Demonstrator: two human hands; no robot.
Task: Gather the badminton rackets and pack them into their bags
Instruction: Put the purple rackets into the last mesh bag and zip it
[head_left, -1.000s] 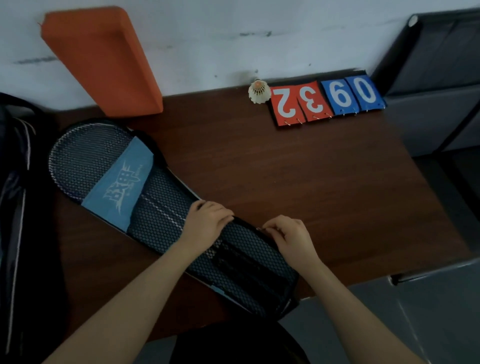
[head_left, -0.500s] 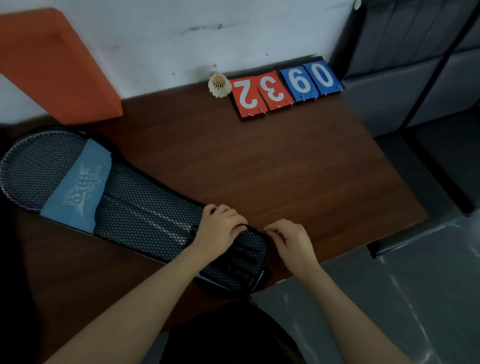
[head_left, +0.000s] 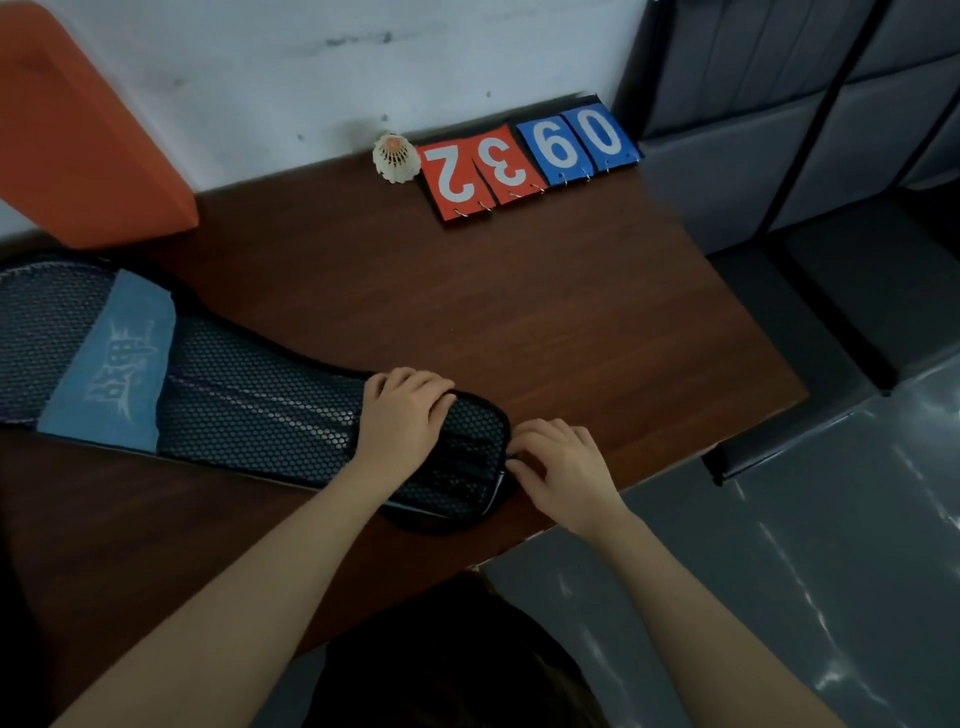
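Observation:
A black mesh racket bag (head_left: 249, 405) with a light-blue band lies across the brown table (head_left: 519, 312), head end at the far left, handle end near the front edge. Racket shafts and handles show through the mesh. My left hand (head_left: 402, 415) presses flat on the bag just before its narrow end. My right hand (head_left: 558, 467) pinches the rim at the tip of the bag; I cannot see whether it holds a zip pull.
A white shuttlecock (head_left: 396, 156) and a red and blue flip scoreboard (head_left: 524, 161) sit at the table's back edge by the wall. An orange pad (head_left: 78, 130) leans at the back left. Grey upholstered seats (head_left: 779, 130) stand to the right, glossy grey floor below.
My right hand has slid along the bag's edge from its upper side round to the narrow tip. The left hand stays pressed on the bag. The camera has swung to the right.

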